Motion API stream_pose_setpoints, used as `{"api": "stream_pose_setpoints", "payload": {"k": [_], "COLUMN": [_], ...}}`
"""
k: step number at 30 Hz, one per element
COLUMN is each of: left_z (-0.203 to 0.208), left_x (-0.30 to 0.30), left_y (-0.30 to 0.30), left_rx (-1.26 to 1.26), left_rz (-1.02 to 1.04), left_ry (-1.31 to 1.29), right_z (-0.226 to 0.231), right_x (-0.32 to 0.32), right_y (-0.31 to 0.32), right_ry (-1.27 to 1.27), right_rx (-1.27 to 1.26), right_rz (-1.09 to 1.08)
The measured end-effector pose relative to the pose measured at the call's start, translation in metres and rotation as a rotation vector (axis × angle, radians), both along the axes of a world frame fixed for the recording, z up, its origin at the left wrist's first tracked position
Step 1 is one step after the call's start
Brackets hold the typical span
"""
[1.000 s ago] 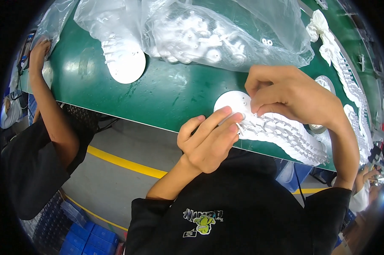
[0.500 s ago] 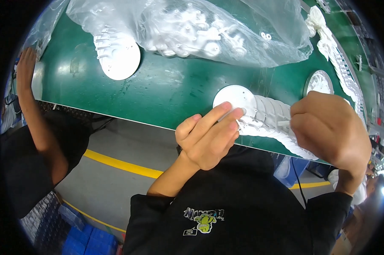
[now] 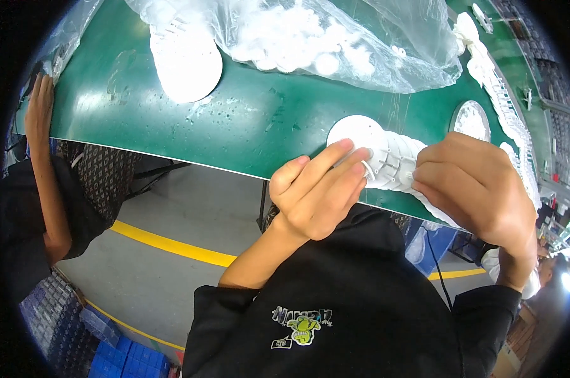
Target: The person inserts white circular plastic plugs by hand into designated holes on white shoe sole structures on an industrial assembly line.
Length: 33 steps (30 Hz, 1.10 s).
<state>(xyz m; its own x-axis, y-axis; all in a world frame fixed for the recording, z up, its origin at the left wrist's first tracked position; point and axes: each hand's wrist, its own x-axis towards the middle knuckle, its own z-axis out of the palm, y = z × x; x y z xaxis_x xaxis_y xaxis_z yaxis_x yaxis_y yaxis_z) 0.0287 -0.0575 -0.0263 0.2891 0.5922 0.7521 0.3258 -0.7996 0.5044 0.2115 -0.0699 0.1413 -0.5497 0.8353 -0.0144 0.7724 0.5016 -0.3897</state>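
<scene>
My left hand (image 3: 322,192) is closed, its fingertips pinching a small white curved plastic part (image 3: 368,170). It is held over the near end of a row of overlapping white plastic discs (image 3: 398,146), beside the round front disc (image 3: 357,131). My right hand (image 3: 477,183) is also closed, thumb and fingers pressed together over the row's right part. What sits between its fingertips is hidden. Small posts stand up from the discs between my hands.
A clear plastic bag (image 3: 385,63) of small white parts lies along the back of the green table (image 3: 253,120). Stacked white discs (image 3: 187,66) lie at left, a round container (image 3: 472,120) at right, and another white row (image 3: 502,94) beyond. A co-worker's hand (image 3: 40,110) rests far left.
My right hand has come left, closer to my left hand. The white pronged piece seen at its fingertips is now hidden. The whole view has shifted slightly.
</scene>
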Motion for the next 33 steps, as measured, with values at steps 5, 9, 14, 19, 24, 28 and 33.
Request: {"api": "stream_pose_setpoints", "payload": {"k": [5,9,14,19,24,28,33], "left_z": [0.000,0.001,0.002,0.002,0.003,0.004,0.005], "left_x": [0.000,-0.002,-0.002,-0.002,-0.001,-0.002,-0.001], "left_y": [-0.001,-0.002,-0.002,-0.002,-0.002,-0.003,-0.002], "left_rx": [0.010,0.013,0.019,0.027,0.032,0.041,0.042], "left_rz": [-0.007,0.006,0.006,0.025,0.020,0.016,0.010], "left_ry": [0.008,0.018,-0.005,-0.030,-0.050,-0.029,-0.030], "right_z": [0.001,-0.005,-0.001,-0.006,-0.010,-0.007,-0.010], "right_x": [-0.006,-0.009,-0.008,-0.011,-0.006,-0.006,-0.009], "right_y": [-0.009,-0.014,-0.018,-0.024,-0.033,-0.035,-0.031], "right_ry": [-0.036,-0.133,-0.144,-0.030,0.016,0.060,0.053], "right_rx": [0.032,0.249,0.249,0.173,0.134,0.134,0.139], "right_rz": [-0.032,-0.044,-0.068,-0.207,-0.344,-0.415,-0.292]}}
